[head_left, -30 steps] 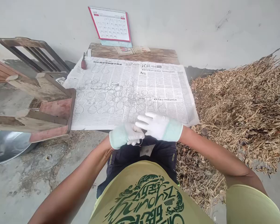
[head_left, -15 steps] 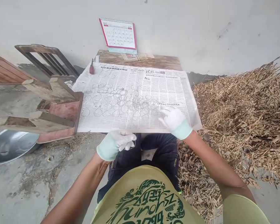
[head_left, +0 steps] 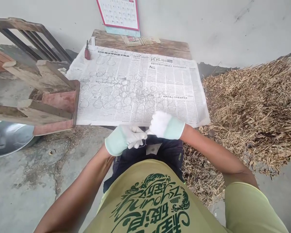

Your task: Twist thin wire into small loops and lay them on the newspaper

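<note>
Both my hands wear white gloves with pale green cuffs and meet just below the near edge of a spread newspaper (head_left: 135,84) on a low wooden table (head_left: 145,48). My left hand (head_left: 126,139) is curled, its fingers pinched on a thin wire or thread loop (head_left: 143,144) that hangs below them. My right hand (head_left: 163,125) is closed too, its fingertips pinching at the same spot against the left fingers. What the right fingers hold is too small to make out.
A big heap of dry straw and husks (head_left: 252,106) lies on the right. Rough wooden stools (head_left: 43,100) and a metal basin (head_left: 7,137) stand on the left. A small red-handled tool (head_left: 87,53) and a calendar (head_left: 118,14) are at the table's far end.
My right hand was reaching out over the newspaper half a second ago; it has come back and closed against my left hand. The left hand has kept its pinch.
</note>
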Tool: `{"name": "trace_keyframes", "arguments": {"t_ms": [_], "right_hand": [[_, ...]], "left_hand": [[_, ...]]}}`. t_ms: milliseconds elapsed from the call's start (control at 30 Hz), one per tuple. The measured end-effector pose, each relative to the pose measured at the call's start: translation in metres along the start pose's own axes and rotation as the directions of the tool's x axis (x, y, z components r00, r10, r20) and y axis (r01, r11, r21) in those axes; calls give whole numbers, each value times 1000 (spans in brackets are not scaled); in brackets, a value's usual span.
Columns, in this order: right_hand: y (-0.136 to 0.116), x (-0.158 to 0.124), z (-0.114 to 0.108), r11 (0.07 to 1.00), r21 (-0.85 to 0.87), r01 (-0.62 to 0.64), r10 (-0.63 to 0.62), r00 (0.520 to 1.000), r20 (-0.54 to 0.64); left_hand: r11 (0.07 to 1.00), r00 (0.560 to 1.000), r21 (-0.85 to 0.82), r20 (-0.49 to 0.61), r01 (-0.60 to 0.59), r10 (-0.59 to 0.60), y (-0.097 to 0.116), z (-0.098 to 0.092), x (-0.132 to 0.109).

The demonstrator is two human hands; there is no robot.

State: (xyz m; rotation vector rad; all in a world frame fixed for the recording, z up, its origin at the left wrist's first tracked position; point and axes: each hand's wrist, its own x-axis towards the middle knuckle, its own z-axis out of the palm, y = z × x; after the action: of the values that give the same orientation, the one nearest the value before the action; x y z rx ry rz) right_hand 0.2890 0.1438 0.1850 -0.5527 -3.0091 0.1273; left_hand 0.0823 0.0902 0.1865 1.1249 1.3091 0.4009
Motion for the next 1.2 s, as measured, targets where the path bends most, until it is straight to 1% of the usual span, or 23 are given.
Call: {"name": "trace_keyframes", "arguments": {"t_ms": [67, 100, 200, 267, 367, 433, 500, 567, 633, 733, 767, 800, 833, 867, 900, 933, 967, 1000, 1033, 1067, 1100, 1133, 1200], "right_hand": [[1, 0, -1, 1000, 29, 1, -2, 1000, 14], [1, 0, 0, 998, 58, -5, 5, 1000, 2], [0, -2, 6, 990, 138, -36, 46, 996, -73], [0, -3, 13, 987, 132, -88, 102, 989, -104], [-2, -5, 22, 973, 89, -214, 223, 969, -106], [-3, -7, 26, 960, 85, -268, 277, 954, -119], [-4, -10, 28, 954, 86, -288, 298, 943, -151], [-3, -13, 29, 955, 51, -294, 298, 937, -183], [-2, -17, 29, 959, -26, -281, 271, 943, -193], [3, -23, 26, 956, -138, -257, 233, 957, -170], [5, -26, 24, 949, -157, -272, 249, 956, -154], [7, -30, 22, 935, -170, -311, 289, 947, -140], [9, -34, 19, 913, -174, -369, 350, 927, -131], [9, -38, 17, 882, -165, -442, 425, 896, -130], [9, -42, 14, 841, -137, -524, 507, 851, -138], [6, -45, 13, 794, -85, -602, 588, 796, -146], [2, -47, 12, 747, 2, -665, 658, 739, -146], [-4, -48, 12, 701, 121, -703, 713, 689, -129], [-12, -46, 13, 651, 265, -711, 751, 654, -88], [-22, -42, 14, 584, 423, -692, 773, 634, -29], [-32, -36, 17, 499, 573, -650, 776, 629, 38], [-43, -29, 20, 397, 694, -600, 768, 632, 108], [-61, -13, 28, 173, 843, -509, 761, 612, 213]], "left_hand": [[1000, 999, -11, -43, 27, -27, -3, 1, -1], [999, 997, -19, -72, 39, -40, -5, 3, -1], [998, 990, -37, -125, 55, -59, -10, 9, -1], [998, 987, -37, -148, 55, -60, -13, 13, -1], [998, 971, -47, -233, 44, -54, -17, 18, 0], [997, 960, -69, -277, 29, -47, -19, 18, 1], [994, 962, -112, -271, -5, -26, -22, 17, 2], [984, 969, -172, -246, -54, 10, -26, 15, 3], [965, 971, -238, -233, -106, 49, -30, 12, 2], [928, 968, -331, -231, -171, 96, -35, 7, 1], [912, 966, -362, -231, -195, 115, -36, 6, 0], [894, 963, -391, -238, -218, 131, -38, 4, 0], [876, 957, -419, -253, -240, 141, -38, 2, 0], [856, 951, -448, -273, -258, 144, -39, 1, 0], [836, 945, -476, -296, -274, 141, -39, 0, 0], [815, 937, -502, -321, -289, 135, -39, -1, 1], [795, 930, -523, -343, -306, 132, -39, 0, 2], [778, 925, -539, -355, -322, 137, -38, 2, 2], [762, 920, -552, -363, -338, 146, -37, 4, 4], [749, 917, -561, -368, -352, 156, -36, 8, 5], [738, 916, -571, -368, -360, 163, -35, 12, 6], [726, 917, -583, -362, -363, 169, -34, 16, 8], [700, 927, -617, -326, -359, 187, -31, 23, 10]]}}
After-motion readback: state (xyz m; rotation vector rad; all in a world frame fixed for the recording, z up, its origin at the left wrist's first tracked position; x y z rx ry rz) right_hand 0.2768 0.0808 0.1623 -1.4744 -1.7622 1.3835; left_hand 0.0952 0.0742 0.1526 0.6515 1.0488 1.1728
